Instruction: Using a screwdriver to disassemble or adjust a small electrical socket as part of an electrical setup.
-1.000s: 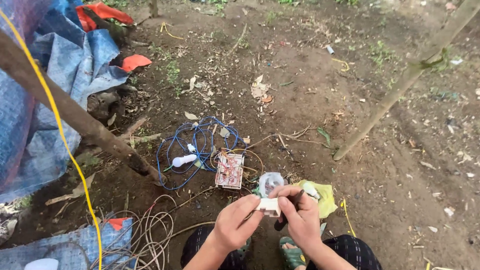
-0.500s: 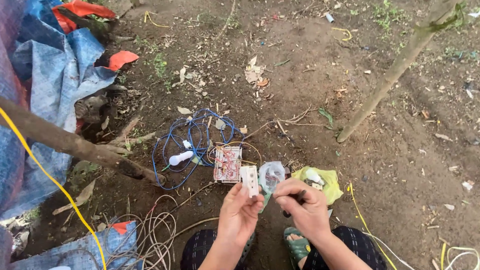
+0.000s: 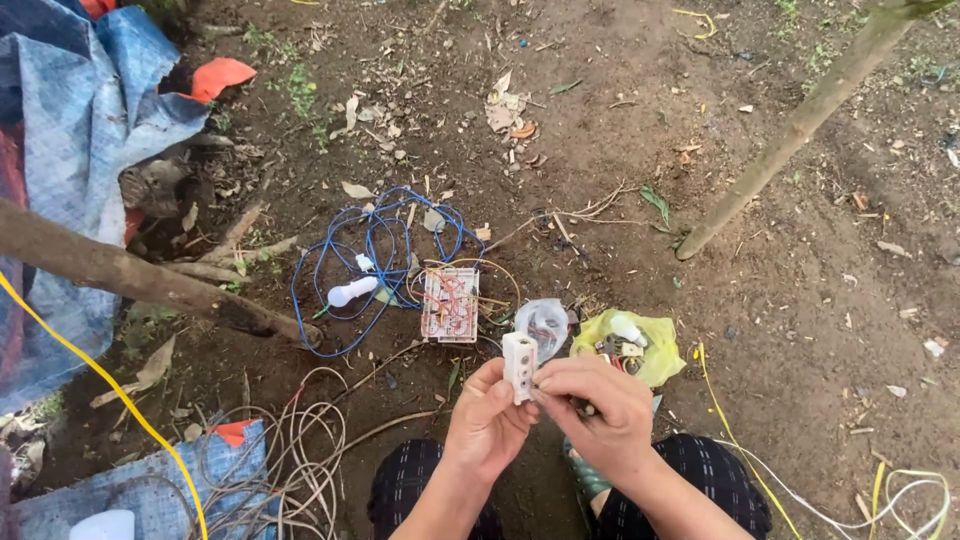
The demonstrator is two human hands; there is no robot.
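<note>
Head view: white socket block (image 3: 519,364) pinched between left hand (image 3: 487,420) and right hand (image 3: 600,405).

White switch block (image 3: 518,364) at lower centre; blue wire coil (image 3: 375,250) mid-frame; yellow plastic bag (image 3: 645,345) right of centre; blue tarp (image 3: 70,150) — upper left; orange scrap (image 3: 220,75); dark checked trousers (image 3: 690,480) — bottom edge.

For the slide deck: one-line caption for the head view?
Both hands hold a small white plastic block above dirt, blue wire and a wired board.
</note>
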